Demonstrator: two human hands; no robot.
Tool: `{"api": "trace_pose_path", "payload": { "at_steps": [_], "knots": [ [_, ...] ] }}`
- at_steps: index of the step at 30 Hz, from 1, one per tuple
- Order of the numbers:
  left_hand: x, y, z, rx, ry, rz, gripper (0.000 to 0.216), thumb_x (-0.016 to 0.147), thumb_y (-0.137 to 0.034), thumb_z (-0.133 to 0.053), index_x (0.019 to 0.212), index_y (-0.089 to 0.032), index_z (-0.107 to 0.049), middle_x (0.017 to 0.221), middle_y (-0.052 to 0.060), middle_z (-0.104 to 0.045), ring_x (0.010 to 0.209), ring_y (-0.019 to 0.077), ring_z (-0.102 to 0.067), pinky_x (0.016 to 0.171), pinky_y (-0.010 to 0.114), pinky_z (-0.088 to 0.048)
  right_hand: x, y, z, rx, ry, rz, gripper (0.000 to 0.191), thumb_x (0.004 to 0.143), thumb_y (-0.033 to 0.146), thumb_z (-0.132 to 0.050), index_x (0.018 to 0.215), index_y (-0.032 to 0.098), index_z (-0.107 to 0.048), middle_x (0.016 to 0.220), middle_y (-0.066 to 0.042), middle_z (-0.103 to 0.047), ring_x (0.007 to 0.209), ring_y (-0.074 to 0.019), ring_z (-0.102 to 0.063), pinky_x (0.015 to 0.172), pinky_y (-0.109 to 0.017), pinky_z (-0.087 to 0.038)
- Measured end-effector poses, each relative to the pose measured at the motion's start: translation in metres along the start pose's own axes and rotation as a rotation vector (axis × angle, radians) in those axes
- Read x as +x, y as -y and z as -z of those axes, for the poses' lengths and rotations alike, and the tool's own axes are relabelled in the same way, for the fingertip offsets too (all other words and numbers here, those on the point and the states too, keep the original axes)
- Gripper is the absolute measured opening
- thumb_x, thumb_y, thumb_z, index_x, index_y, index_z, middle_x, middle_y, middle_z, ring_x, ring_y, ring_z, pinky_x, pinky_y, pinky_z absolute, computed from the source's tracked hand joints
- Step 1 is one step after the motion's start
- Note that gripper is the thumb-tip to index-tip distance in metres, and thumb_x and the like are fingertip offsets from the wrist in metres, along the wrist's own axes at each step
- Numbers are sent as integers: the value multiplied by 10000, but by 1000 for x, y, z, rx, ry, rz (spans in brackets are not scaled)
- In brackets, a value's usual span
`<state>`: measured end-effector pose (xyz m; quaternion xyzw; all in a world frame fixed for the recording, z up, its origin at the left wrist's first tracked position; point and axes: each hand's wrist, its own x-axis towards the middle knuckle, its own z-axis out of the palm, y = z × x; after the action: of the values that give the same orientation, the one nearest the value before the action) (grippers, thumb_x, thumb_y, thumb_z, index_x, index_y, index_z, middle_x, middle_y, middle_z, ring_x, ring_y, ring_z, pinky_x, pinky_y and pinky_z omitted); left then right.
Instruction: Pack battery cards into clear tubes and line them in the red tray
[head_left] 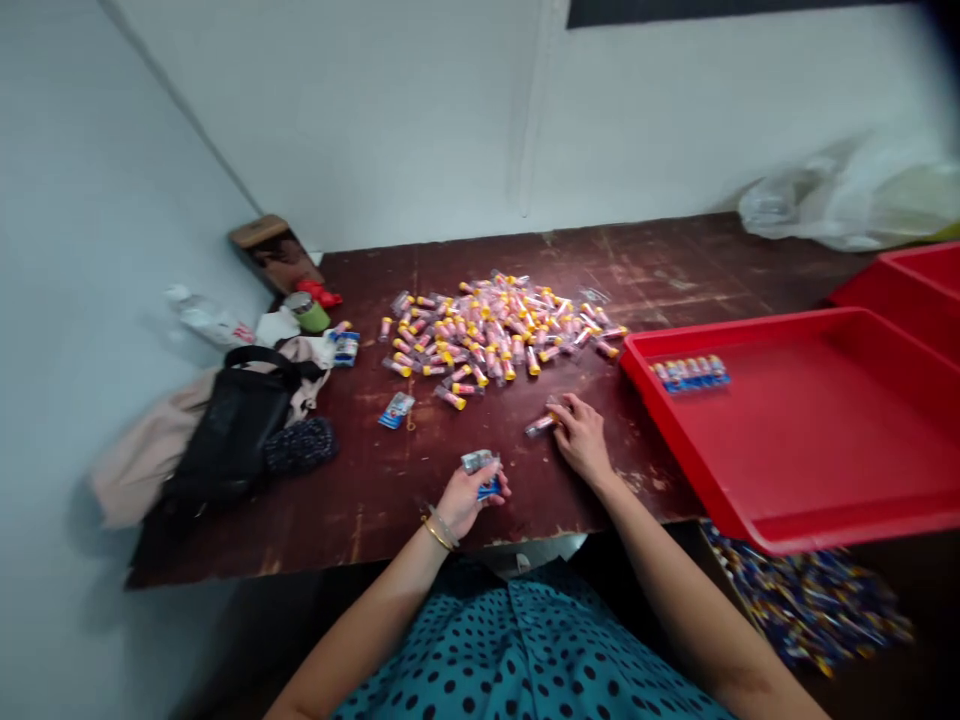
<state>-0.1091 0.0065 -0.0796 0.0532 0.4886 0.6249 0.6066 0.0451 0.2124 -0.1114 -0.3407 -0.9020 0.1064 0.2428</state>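
My left hand [466, 497] is closed around a small blue and silver packet [478, 462], held low over the front of the table. To its right, the fingers of my right hand [581, 437] touch a small clear-wrapped pink tube with a yellow cap [540, 426] lying on the tabletop; whether they grip it is hard to make out. Beyond both hands spreads a pile of similar yellow-capped tubes [491, 325]. Another blue packet [396, 410] lies on the table left of my hands.
A red tray [832, 430] at the right holds a row of tubes with a blue band [691, 373]. Below it sits a box of blue and yellow pieces [825, 600]. A black bag [232, 430], a bottle [206, 315] and a green tin [307, 312] crowd the left side.
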Motion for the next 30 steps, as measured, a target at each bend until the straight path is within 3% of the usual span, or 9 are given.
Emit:
{"api": "trace_pose_path", "payload": {
  "at_steps": [3, 7, 9, 12, 15, 17, 20, 25, 30],
  "knots": [
    [-6, 1, 9, -20, -34, -14, 366, 683, -403, -799, 858, -117, -651, 733, 33, -656, 623, 140, -649, 509, 216, -493, -1, 0, -1, -40, 59, 120, 387, 895, 337, -565, 1276, 284, -600, 1437, -93, -461, 1301, -312, -406, 1041, -503, -321],
    [-16, 1, 23, -53, -68, -37, 371, 690, -403, -793, 869, -112, -648, 743, 44, -661, 628, 147, -654, 519, 223, -500, -2, -2, -1, 91, 32, 169, 259, 907, 401, -555, 1091, 263, -672, 1360, -89, -546, 1275, -299, -456, 1049, -514, -318],
    [-21, -1, 30, -85, -79, -42, 383, 703, -421, -781, 886, -114, -645, 752, 44, -660, 640, 151, -659, 534, 227, -510, -4, -1, 0, 238, -23, 83, 278, 883, 426, -582, 1076, 245, -667, 1246, -97, -619, 1183, -291, -529, 1023, -507, -357],
    [-24, -3, 38, -105, -92, -37, 402, 722, -459, -756, 897, -114, -645, 764, 48, -664, 649, 157, -667, 529, 228, -510, -6, 8, 6, 571, -56, -174, 364, 844, 445, -620, 1136, 228, -631, 1096, -89, -670, 984, -251, -618, 927, -449, -456],
    [-24, -6, 40, -41, -105, -67, 393, 694, -459, -773, 831, -114, -644, 725, 45, -661, 613, 156, -660, 476, 212, -479, -4, 25, 21, 881, -49, -375, 372, 765, 417, -698, 1071, 218, -624, 1092, -72, -648, 936, -220, -633, 872, -369, -494],
    [-22, -8, 35, 14, -127, -108, 380, 670, -445, -792, 785, -115, -641, 682, 38, -656, 570, 147, -644, 439, 201, -451, -2, 39, 35, 973, -28, -402, 266, 735, 373, -715, 924, 208, -628, 1118, -59, -623, 1004, -219, -615, 898, -334, -477],
    [-18, -13, 19, 62, -130, -168, 357, 669, -428, -794, 757, -115, -647, 661, 41, -661, 546, 142, -631, 421, 198, -437, -3, 68, 54, 979, 67, -339, 139, 802, 335, -630, 786, 198, -608, 1079, -49, -613, 1063, -221, -581, 934, -323, -444],
    [-16, -19, -15, 134, -21, -199, 347, 673, -389, -803, 859, -122, -681, 711, 36, -682, 577, 161, -639, 453, 244, -496, -9, 112, 60, 831, 211, -102, 145, 849, 355, -637, 870, 213, -659, 1067, -63, -565, 1024, -209, -567, 938, -333, -440],
    [-19, -22, -29, 212, 66, -149, 386, 653, -380, -819, 907, -126, -679, 720, 25, -677, 554, 156, -630, 454, 256, -503, -11, 108, 61, 815, 179, -103, 188, 905, 337, -582, 783, 198, -618, 940, -45, -560, 902, -170, -565, 834, -297, -460]
  ]
}}
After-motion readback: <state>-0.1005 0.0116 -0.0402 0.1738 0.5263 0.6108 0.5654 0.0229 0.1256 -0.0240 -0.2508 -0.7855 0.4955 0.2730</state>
